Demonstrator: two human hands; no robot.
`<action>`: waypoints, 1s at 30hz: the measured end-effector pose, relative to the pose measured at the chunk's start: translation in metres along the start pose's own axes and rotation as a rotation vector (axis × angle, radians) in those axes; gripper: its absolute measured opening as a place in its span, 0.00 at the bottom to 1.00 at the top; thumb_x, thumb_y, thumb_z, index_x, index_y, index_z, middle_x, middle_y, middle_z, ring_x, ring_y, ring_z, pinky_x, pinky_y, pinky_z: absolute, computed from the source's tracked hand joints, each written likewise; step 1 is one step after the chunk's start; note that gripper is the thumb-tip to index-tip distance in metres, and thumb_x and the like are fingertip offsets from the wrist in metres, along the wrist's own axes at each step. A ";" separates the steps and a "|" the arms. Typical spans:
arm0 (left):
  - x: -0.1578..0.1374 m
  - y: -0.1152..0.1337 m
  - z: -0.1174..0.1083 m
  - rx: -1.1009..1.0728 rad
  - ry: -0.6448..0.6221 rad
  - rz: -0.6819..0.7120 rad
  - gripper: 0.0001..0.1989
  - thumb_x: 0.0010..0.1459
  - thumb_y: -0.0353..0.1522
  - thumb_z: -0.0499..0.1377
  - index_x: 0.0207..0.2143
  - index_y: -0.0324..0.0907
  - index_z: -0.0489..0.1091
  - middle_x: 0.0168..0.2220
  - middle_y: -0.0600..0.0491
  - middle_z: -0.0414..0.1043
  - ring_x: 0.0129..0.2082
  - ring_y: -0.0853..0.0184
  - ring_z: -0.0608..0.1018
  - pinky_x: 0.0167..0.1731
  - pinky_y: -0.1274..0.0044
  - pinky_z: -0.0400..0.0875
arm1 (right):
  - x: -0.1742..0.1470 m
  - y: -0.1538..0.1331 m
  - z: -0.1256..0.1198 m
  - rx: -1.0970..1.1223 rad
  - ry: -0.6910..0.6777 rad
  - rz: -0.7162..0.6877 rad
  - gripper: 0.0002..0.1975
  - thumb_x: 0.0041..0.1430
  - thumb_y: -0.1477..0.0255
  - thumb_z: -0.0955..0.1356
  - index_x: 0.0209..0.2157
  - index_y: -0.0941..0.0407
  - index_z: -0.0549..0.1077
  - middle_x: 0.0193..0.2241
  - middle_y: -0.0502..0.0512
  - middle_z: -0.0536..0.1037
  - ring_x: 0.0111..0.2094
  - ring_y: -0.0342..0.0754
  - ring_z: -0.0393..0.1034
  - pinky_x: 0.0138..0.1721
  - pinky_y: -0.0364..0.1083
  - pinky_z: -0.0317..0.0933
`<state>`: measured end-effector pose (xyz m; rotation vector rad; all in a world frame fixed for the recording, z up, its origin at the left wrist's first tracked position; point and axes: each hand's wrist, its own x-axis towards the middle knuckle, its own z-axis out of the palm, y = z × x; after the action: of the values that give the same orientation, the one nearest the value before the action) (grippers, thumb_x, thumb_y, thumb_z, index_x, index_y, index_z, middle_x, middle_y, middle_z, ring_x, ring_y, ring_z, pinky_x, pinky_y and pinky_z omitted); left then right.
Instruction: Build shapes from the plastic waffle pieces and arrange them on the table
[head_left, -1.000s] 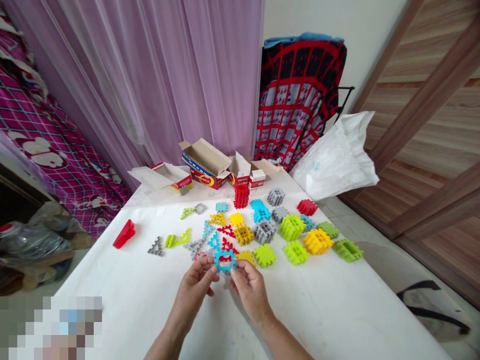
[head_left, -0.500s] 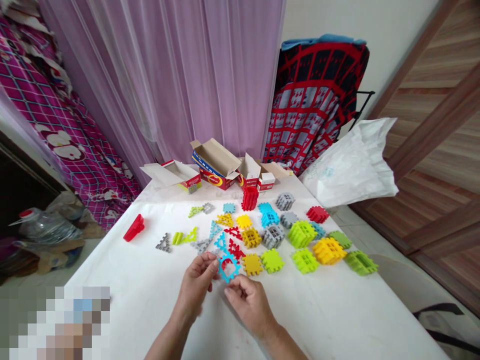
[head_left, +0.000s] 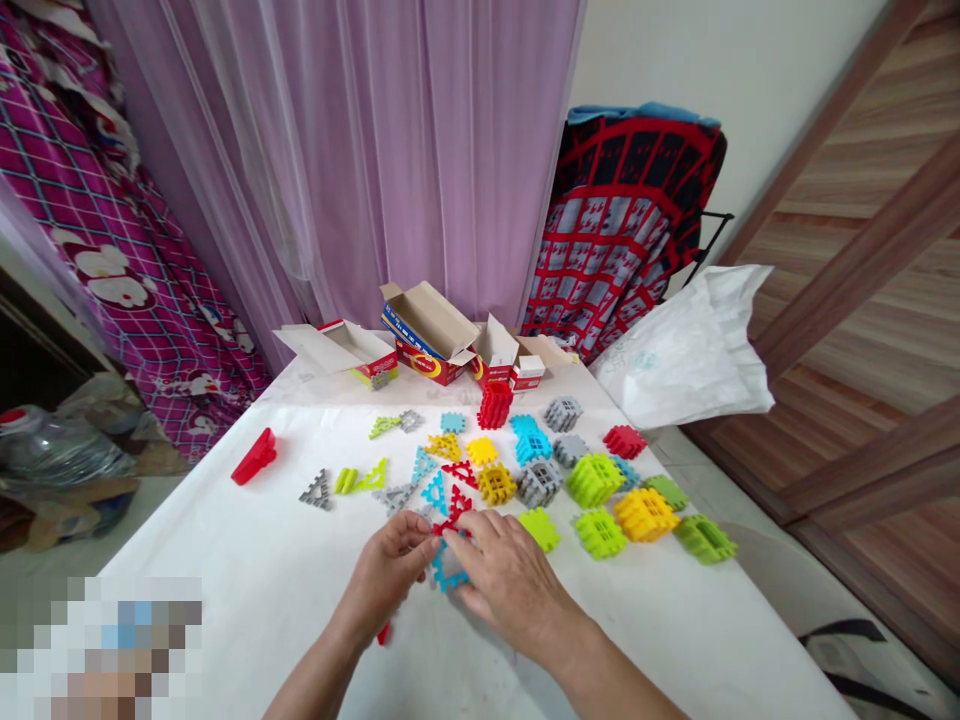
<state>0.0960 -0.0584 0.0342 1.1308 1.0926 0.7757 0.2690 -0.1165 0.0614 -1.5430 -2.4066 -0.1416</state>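
My left hand [head_left: 391, 562] pinches the edge of a blue toothed building piece [head_left: 441, 575] with a large opening, close above the white table. My right hand [head_left: 514, 568] grips the same piece from the other side, fingers bent over its top. Red triangular pieces [head_left: 454, 506] show just beyond my fingertips; whether one touches the blue piece I cannot tell. A smaller blue triangle piece [head_left: 434, 493] lies behind my left hand. Beside my right hand is a lime green square piece [head_left: 540, 530]. A red bit [head_left: 384, 633] peeks out by my left wrist.
Stacked toothed pieces, among them a yellow stack [head_left: 646, 515] and a green stack [head_left: 595, 480], stand to the right. A red wedge-shaped piece [head_left: 255, 457] lies at left. Opened cardboard boxes [head_left: 431, 320] line the back edge; a white bag [head_left: 690, 350] leans at the right edge.
My right hand has moved up and over the blue piece, now covering the mustard square piece. A red bit has come into view by my left wrist. The camera view has shifted slightly.
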 end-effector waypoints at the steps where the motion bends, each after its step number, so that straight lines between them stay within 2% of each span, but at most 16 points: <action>1: 0.001 -0.001 0.001 0.009 -0.001 -0.019 0.24 0.37 0.49 0.69 0.29 0.43 0.67 0.18 0.61 0.68 0.17 0.76 0.66 0.16 0.84 0.58 | 0.001 0.000 0.001 -0.007 -0.013 -0.002 0.19 0.53 0.71 0.74 0.47 0.54 0.70 0.42 0.56 0.75 0.42 0.54 0.68 0.38 0.51 0.62; 5: 0.005 -0.004 0.007 0.044 -0.025 -0.074 0.25 0.38 0.49 0.68 0.31 0.44 0.65 0.18 0.62 0.67 0.15 0.76 0.65 0.12 0.85 0.50 | 0.002 -0.003 0.005 -0.028 -0.050 -0.002 0.14 0.53 0.70 0.73 0.42 0.55 0.71 0.38 0.55 0.75 0.39 0.53 0.69 0.36 0.51 0.61; 7: 0.008 -0.004 0.007 0.054 -0.046 -0.058 0.25 0.40 0.50 0.67 0.34 0.44 0.66 0.20 0.60 0.69 0.17 0.73 0.69 0.11 0.84 0.52 | 0.002 0.001 0.002 -0.006 -0.062 0.001 0.13 0.53 0.69 0.73 0.40 0.56 0.71 0.37 0.55 0.75 0.38 0.53 0.69 0.37 0.51 0.61; 9: 0.013 -0.002 0.002 0.090 -0.021 0.012 0.25 0.44 0.51 0.64 0.38 0.44 0.67 0.24 0.57 0.73 0.20 0.70 0.73 0.12 0.83 0.57 | 0.003 0.018 -0.007 0.052 -0.042 0.023 0.15 0.53 0.68 0.73 0.42 0.55 0.72 0.39 0.55 0.76 0.40 0.54 0.70 0.39 0.50 0.62; 11: 0.021 -0.001 -0.012 0.180 0.096 0.157 0.23 0.50 0.51 0.60 0.40 0.44 0.69 0.28 0.54 0.75 0.23 0.68 0.76 0.15 0.80 0.64 | 0.007 0.052 -0.021 0.111 0.013 0.089 0.19 0.52 0.68 0.72 0.47 0.54 0.71 0.43 0.56 0.76 0.44 0.54 0.70 0.44 0.50 0.63; 14: 0.037 -0.009 -0.041 0.403 0.429 0.444 0.18 0.54 0.48 0.57 0.37 0.44 0.72 0.32 0.52 0.78 0.28 0.66 0.78 0.25 0.77 0.73 | 0.017 0.124 -0.045 0.123 0.055 0.309 0.22 0.53 0.67 0.71 0.51 0.54 0.71 0.48 0.57 0.75 0.45 0.52 0.71 0.46 0.49 0.64; 16: 0.047 -0.020 -0.060 0.517 0.601 0.554 0.17 0.54 0.46 0.56 0.38 0.44 0.73 0.35 0.50 0.79 0.27 0.67 0.77 0.21 0.78 0.71 | 0.025 0.170 -0.055 0.089 -0.010 0.395 0.22 0.52 0.67 0.71 0.50 0.55 0.72 0.48 0.58 0.74 0.44 0.51 0.72 0.47 0.48 0.64; 19: 0.057 -0.036 -0.075 0.596 0.693 0.633 0.14 0.57 0.42 0.55 0.39 0.45 0.73 0.37 0.50 0.80 0.24 0.70 0.76 0.18 0.81 0.68 | 0.037 0.212 -0.057 -0.012 -0.199 0.339 0.23 0.51 0.65 0.72 0.50 0.54 0.74 0.49 0.58 0.74 0.47 0.53 0.71 0.50 0.47 0.63; 21: 0.059 -0.042 -0.078 0.627 0.704 0.661 0.13 0.58 0.40 0.54 0.40 0.45 0.73 0.39 0.50 0.79 0.25 0.71 0.76 0.17 0.82 0.68 | 0.045 0.219 -0.053 -0.069 -0.292 0.284 0.24 0.50 0.66 0.72 0.51 0.54 0.75 0.48 0.58 0.74 0.50 0.54 0.70 0.51 0.47 0.62; 24: 0.058 -0.043 -0.078 0.656 0.697 0.670 0.13 0.59 0.40 0.54 0.41 0.45 0.74 0.41 0.49 0.79 0.26 0.71 0.76 0.17 0.83 0.68 | 0.054 0.213 -0.045 -0.110 -0.379 0.237 0.26 0.50 0.66 0.72 0.52 0.55 0.75 0.48 0.60 0.75 0.50 0.55 0.70 0.51 0.47 0.62; 30: 0.055 -0.038 -0.079 0.603 0.713 0.608 0.15 0.58 0.42 0.54 0.41 0.45 0.73 0.40 0.49 0.79 0.26 0.70 0.76 0.17 0.82 0.68 | 0.061 0.211 -0.040 -0.151 -0.462 0.176 0.24 0.49 0.66 0.73 0.50 0.54 0.76 0.47 0.59 0.76 0.49 0.55 0.70 0.50 0.47 0.62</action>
<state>0.0361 0.0055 -0.0218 1.8107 1.6671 1.4549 0.4424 0.0175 0.1033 -2.0376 -2.6258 0.0820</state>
